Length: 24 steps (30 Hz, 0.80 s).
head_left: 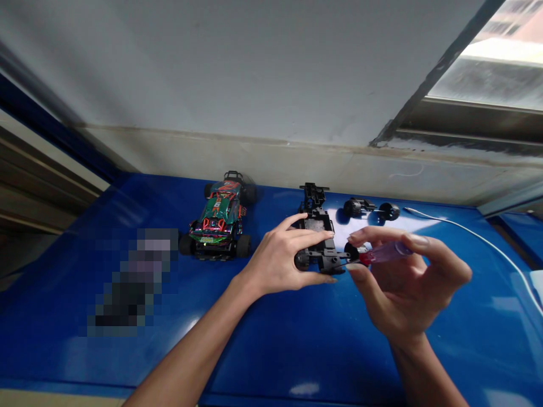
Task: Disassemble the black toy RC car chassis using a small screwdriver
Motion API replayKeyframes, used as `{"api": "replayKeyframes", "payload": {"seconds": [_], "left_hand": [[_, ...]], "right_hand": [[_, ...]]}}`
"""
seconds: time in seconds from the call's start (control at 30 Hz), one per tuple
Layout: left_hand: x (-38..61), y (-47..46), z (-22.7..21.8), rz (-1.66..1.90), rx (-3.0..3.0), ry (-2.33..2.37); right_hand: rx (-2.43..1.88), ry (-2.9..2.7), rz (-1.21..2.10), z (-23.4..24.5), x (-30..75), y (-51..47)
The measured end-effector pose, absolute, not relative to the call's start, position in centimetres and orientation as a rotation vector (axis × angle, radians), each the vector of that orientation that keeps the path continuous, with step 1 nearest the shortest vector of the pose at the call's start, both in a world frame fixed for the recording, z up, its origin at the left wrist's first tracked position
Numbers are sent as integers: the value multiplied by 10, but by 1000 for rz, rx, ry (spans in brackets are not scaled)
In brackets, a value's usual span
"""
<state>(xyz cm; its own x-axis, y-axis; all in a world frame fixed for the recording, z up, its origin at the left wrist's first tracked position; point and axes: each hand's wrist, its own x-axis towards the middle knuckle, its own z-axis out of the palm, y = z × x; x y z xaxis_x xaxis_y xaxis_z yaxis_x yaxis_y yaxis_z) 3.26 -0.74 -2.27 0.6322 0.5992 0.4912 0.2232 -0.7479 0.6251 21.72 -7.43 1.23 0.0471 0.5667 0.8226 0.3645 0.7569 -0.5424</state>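
On a blue table, L hand, fingers spread, grips a black toy-car chassis; R hand pinches a purple-handled screwdriver, shaft angled at chassis's near end. Risk: w/ shaft tilted & 1 hand bracing, tip could slip & jab L thumb.

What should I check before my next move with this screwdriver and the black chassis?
1. Left hand steadying the black chassis: ok, thumb and fingers bear on it.
2. Right hand gripping the screwdriver: ok, held by its handle.
3. Screwdriver tip seated: cannot tell, too small to see.
4. Wheeled axle part apart from the chassis: ok.
5. White cable off the chassis: ok, lying to the right.
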Motion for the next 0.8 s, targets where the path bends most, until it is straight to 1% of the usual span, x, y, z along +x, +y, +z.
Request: {"api": "replayKeyframes", "payload": {"seconds": [0.17,0.37,0.57,0.8], "left_hand": [[33,-8,-23,964,2341,651],[33,-8,-22,984,2323,643],[32,-8,-22,981,2327,641],[32,-8,-25,959,2338,661]], "right_hand": [[-745,-1606,124,16,220,-70],[-817,-1591,94,11,217,-74],[-854,-1565,220,9,214,-79],[-783,-1563,123,15,221,-70]]}}
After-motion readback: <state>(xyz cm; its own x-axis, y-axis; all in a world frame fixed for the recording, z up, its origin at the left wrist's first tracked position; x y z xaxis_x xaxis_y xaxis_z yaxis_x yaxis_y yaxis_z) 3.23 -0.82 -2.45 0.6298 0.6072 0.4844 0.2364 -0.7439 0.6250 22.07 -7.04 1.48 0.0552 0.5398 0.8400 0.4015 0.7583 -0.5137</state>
